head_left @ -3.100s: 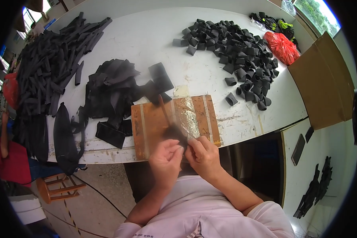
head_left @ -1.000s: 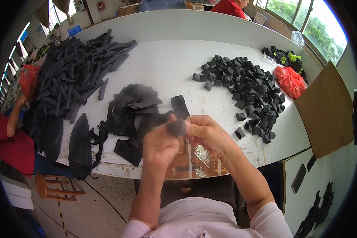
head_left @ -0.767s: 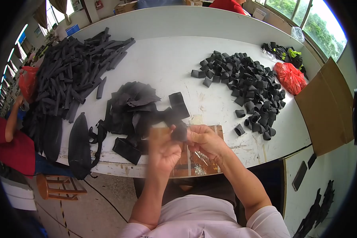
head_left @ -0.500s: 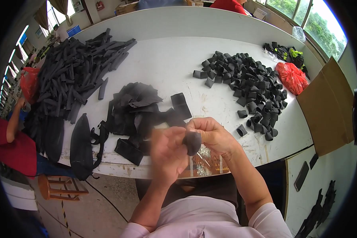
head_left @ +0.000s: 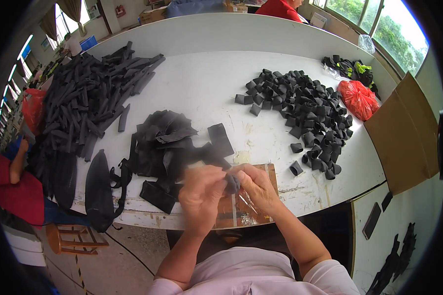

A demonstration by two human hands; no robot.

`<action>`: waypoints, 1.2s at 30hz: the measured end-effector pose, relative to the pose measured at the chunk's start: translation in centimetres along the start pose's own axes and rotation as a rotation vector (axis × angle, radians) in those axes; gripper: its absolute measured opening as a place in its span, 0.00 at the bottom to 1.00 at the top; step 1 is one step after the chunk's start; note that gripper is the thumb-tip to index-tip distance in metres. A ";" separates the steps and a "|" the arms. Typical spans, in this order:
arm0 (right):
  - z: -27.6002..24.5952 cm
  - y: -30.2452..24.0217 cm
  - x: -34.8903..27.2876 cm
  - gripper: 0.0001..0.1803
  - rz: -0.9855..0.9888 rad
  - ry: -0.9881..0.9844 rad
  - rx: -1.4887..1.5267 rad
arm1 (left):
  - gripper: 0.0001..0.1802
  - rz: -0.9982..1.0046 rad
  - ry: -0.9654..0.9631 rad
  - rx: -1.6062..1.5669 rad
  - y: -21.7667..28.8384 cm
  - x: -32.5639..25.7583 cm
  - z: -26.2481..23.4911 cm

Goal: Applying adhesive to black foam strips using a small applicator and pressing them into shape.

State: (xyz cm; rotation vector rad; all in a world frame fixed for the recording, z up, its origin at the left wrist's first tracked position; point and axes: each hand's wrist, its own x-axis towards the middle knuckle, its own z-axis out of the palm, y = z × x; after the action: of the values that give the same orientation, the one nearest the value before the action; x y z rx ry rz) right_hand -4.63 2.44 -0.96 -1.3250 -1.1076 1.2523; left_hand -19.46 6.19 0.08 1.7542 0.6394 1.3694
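Both hands meet above the near edge of the white tabletop, and between them sits a small dark fabric piece. The left hand is blurred, its fingers curled in toward the piece and closed against its left side. The right hand pinches the same piece from the right, thumb and fingers shut on it. The piece looks rolled or folded into a short stub, though its exact shape is hard to tell.

Directly beneath the hands lies a brown wooden board with a clear plastic sheet over it, at the tabletop's near edge. Just left of the board and behind the left hand is a loose heap of flat black fabric cutouts, one squarish cutout lying at its right side. Well left of the board, long black fabric strips are stacked in a broad pile that runs to the far left edge. A long dark pointed panel hangs over the near edge to the left of the board.

Right of and beyond the board, a mound of short rolled black fabric loops spreads across the tabletop, a few strays lying near the board's right end. Farther right sit a red plastic bag and a flat sheet of brown cardboard at the tabletop's right end.
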 end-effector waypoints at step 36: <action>0.4 -0.2 -0.1 0.08 -0.421 -0.107 -0.962 | 0.10 -0.325 0.072 -0.876 0.3 1.0 0.2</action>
State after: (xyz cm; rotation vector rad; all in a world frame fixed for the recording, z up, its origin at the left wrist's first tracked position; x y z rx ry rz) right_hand -5.00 2.34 -0.74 -1.5651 -2.0789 0.4530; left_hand -18.97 6.75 0.82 0.8628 0.2637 1.2152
